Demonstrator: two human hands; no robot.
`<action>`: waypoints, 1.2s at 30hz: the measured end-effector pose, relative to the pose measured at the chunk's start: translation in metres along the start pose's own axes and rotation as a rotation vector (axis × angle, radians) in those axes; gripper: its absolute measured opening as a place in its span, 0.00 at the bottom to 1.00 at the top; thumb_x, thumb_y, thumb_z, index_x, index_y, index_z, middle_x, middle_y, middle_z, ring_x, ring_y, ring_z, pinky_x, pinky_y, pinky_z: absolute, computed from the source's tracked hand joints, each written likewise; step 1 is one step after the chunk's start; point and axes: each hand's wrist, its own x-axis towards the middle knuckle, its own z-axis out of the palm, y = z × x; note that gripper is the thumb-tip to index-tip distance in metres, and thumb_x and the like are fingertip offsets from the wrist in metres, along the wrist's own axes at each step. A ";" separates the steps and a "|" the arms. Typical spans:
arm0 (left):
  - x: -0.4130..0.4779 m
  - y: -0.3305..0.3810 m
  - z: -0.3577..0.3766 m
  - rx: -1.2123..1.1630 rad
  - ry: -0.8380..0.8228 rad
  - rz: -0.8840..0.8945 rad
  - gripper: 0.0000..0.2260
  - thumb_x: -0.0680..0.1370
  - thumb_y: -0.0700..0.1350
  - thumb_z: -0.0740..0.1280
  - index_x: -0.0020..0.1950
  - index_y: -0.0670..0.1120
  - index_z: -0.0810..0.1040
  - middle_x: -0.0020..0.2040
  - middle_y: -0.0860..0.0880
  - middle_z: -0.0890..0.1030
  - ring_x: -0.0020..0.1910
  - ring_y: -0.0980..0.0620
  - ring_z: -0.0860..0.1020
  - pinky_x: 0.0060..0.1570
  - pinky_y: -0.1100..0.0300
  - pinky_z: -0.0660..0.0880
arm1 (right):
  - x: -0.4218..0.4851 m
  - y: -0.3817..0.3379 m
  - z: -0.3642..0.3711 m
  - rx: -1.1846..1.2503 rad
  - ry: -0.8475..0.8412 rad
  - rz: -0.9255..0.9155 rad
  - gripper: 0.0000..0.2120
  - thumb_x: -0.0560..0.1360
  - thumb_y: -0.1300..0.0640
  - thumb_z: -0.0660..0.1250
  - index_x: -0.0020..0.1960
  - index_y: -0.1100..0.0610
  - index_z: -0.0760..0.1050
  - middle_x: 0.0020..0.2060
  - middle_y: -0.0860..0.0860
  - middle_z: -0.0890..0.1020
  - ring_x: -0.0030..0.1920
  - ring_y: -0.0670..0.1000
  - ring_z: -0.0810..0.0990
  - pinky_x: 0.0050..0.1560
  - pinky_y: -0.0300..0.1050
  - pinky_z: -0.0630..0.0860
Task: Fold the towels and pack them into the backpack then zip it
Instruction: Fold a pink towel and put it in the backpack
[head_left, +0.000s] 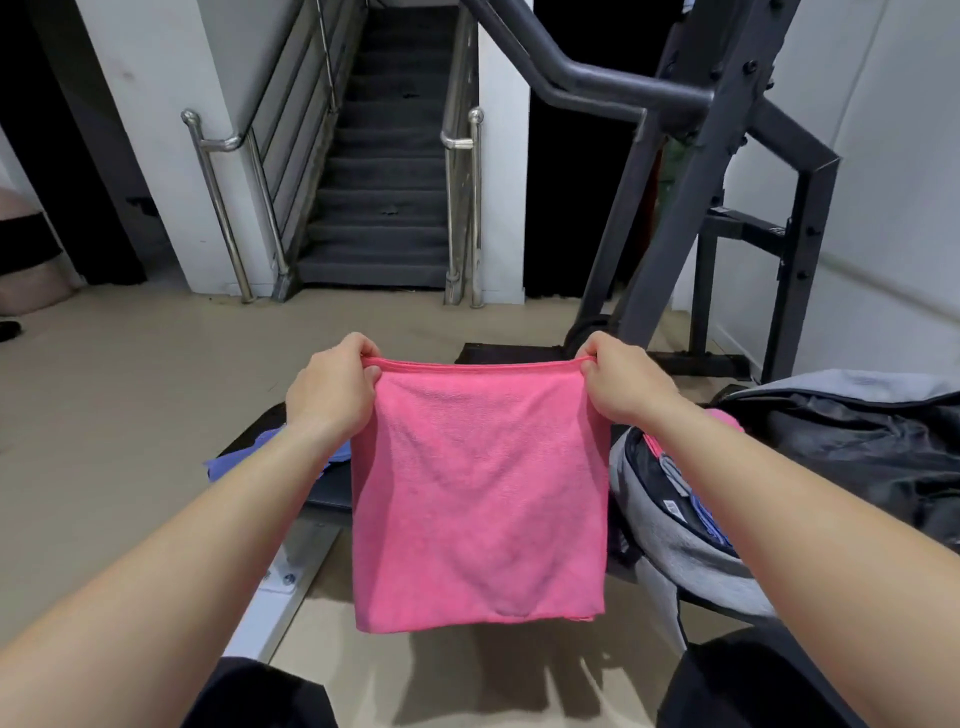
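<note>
While the pink towel (478, 493) hangs, left grip (332, 387) and right grip (621, 382) pinch its top corners.

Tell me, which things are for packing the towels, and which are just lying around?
For the job:
- pink towel, pinched at its top corners by the left hand and right hand
- blue towel, lying at the left
- grey backpack, open

Just there:
- stairs
- steel handrail
- dark metal frame
</note>
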 end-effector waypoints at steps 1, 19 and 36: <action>0.003 -0.004 0.013 0.029 -0.026 -0.004 0.07 0.81 0.47 0.63 0.58 0.52 0.76 0.56 0.46 0.82 0.55 0.39 0.78 0.46 0.52 0.70 | 0.006 0.005 0.009 -0.028 -0.014 0.021 0.08 0.82 0.55 0.55 0.57 0.50 0.72 0.50 0.52 0.78 0.48 0.56 0.76 0.47 0.52 0.74; 0.111 -0.048 0.193 -0.201 -0.135 -0.075 0.06 0.79 0.38 0.62 0.53 0.43 0.78 0.45 0.47 0.78 0.46 0.45 0.75 0.45 0.60 0.65 | 0.147 0.048 0.134 0.095 -0.091 0.197 0.13 0.72 0.66 0.55 0.49 0.61 0.76 0.47 0.59 0.82 0.49 0.61 0.80 0.54 0.58 0.79; 0.009 -0.078 0.142 -0.204 -0.273 0.076 0.05 0.72 0.39 0.65 0.41 0.49 0.78 0.39 0.53 0.81 0.41 0.53 0.79 0.45 0.55 0.76 | 0.057 0.063 0.133 0.227 -0.096 0.184 0.16 0.77 0.57 0.65 0.36 0.65 0.81 0.36 0.60 0.84 0.41 0.58 0.82 0.43 0.48 0.76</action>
